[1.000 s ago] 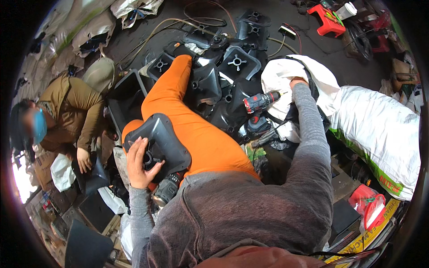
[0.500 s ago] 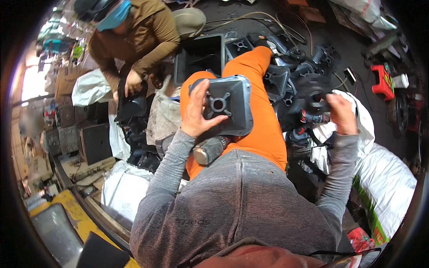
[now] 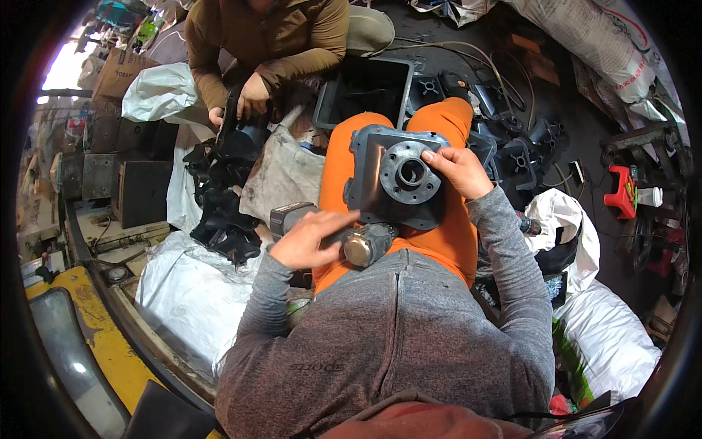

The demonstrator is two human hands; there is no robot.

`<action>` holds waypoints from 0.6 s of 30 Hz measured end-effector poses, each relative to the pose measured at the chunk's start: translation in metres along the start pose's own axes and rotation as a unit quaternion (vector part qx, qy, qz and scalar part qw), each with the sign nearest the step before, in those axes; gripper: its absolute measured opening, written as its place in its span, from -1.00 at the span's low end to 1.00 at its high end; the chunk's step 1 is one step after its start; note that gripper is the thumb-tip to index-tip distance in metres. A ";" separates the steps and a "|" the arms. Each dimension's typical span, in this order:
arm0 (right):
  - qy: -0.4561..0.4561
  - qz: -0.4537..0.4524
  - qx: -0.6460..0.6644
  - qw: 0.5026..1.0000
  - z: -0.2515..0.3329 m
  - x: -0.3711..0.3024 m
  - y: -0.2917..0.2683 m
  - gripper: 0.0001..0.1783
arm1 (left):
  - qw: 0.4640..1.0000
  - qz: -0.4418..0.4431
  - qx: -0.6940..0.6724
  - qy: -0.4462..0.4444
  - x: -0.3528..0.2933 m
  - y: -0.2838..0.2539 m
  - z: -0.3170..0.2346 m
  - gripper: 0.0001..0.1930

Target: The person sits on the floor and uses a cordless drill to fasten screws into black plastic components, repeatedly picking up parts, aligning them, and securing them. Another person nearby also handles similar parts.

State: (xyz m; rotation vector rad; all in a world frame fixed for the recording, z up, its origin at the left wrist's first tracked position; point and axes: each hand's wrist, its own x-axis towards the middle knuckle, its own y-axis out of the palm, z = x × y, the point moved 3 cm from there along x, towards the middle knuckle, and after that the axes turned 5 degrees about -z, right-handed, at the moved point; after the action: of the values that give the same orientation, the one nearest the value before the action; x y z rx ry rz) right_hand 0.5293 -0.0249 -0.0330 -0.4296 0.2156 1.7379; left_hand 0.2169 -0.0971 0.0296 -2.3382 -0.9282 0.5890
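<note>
A dark, square housing with a flanged rim (image 3: pixel 371 192) lies across my thighs. On its middle rests a round grey flange with a raised hub and several small holes (image 3: pixel 398 192). My right hand (image 3: pixel 462 173) has thumb and fingers closed on the flange's upper right edge. Beside the housing's lower left corner a cordless drill (image 3: pixel 369 244) lies in my lap, its rounded end toward me. Over the drill's middle is my left hand (image 3: pixel 311 238), fingers stretched out and slightly blurred. That hand hides part of the drill, and whether they touch I cannot tell.
A co-worker in a brown jacket (image 3: pixel 292 36) handles a dark part at upper left. Beyond my knees stands a black bin (image 3: pixel 365 95). Similar dark housings (image 3: pixel 523 157) heap at right. White sacks (image 3: pixel 197 293) lie at left and right. A red holder (image 3: pixel 621 192) stands far right.
My right hand has brought the round flange from the right onto the housing. My left hand has let go of the housing and moved down to the drill.
</note>
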 end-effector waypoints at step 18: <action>-0.066 -0.142 -0.155 0.975 0.013 -0.038 0.023 -0.42 | 0.993 0.110 0.015 -0.051 0.012 0.013 -0.020 -0.16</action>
State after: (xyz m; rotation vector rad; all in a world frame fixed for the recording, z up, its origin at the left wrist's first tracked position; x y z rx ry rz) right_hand 0.5110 -0.0591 -0.0081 -0.5412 -0.2094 1.5115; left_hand 0.2427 -0.1033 0.0341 -2.4198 -0.7050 0.8107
